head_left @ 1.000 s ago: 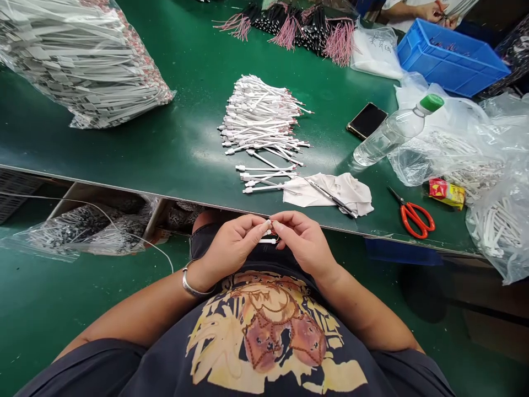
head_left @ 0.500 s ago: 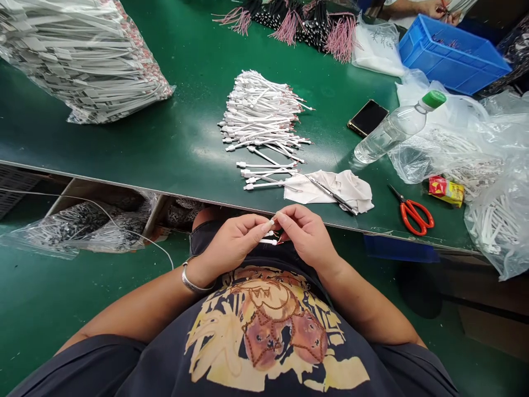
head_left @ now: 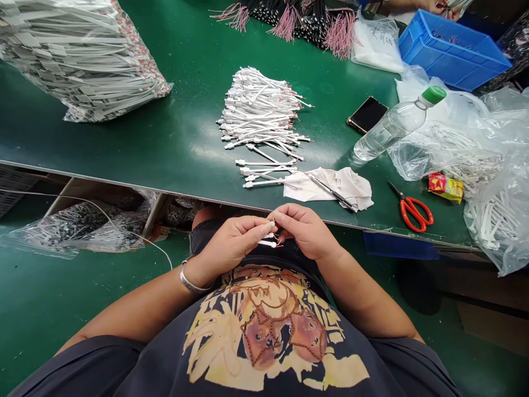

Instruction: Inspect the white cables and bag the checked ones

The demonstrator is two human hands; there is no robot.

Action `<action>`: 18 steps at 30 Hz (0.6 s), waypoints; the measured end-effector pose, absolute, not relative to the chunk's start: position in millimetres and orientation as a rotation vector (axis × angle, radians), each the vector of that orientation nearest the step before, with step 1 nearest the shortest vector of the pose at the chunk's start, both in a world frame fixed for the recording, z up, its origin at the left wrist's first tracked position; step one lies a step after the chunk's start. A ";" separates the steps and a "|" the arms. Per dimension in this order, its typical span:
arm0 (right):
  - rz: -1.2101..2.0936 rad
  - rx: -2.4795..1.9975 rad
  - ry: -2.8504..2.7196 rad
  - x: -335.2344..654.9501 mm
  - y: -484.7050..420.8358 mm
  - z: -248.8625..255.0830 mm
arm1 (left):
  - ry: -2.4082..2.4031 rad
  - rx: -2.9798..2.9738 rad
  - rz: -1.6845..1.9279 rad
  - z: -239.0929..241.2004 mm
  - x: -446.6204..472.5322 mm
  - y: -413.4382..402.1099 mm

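Note:
Short white cables [head_left: 268, 243] with thin red wire ends are gripped by my left hand [head_left: 243, 238], its fingers closed round them. My right hand [head_left: 303, 229] is closed too, its thumb and forefinger pinching at the bare wire end of one cable, close against the left fingertips. Both hands meet above my lap, just off the table's front edge. On the table in front lies a pile of similar white cables [head_left: 260, 107], with several stray ones nearer to me. A pale cloth [head_left: 355, 184] with a slim metal-and-black tool [head_left: 330, 191] on it lies beside them.
Orange-handled scissors [head_left: 414, 214], a phone [head_left: 367, 114] and a green-capped bottle [head_left: 392, 129] are on the right. Plastic bags of white cables [head_left: 494, 223] lie farther right. A large bag of cables [head_left: 91, 60] sits left. A blue bin [head_left: 452, 52] and another person's hands [head_left: 444, 7] are at the back.
The wire ends between my hands have shifted slightly, and the fingertips have moved a little. Both hands stay in nearly the same place. The view has tilted slightly.

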State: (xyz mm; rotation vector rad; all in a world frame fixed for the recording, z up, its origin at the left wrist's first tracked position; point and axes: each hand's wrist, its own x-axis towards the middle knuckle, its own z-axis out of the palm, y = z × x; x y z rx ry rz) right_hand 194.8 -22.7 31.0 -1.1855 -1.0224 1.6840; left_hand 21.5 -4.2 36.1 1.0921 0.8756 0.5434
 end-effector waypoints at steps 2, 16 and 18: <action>1.625 -1.224 -0.998 196.8 -27.9 30.1 | 0.891 1.091 0.548 35.5 21.1 -4.5; 0.830 -1.351 -1.750 197.3 -44.0 38.3 | 0.926 1.289 0.547 35.7 23.2 -1.1; 0.796 -1.345 -1.779 197.6 -43.4 37.7 | 0.922 1.281 0.547 34.7 22.8 -1.2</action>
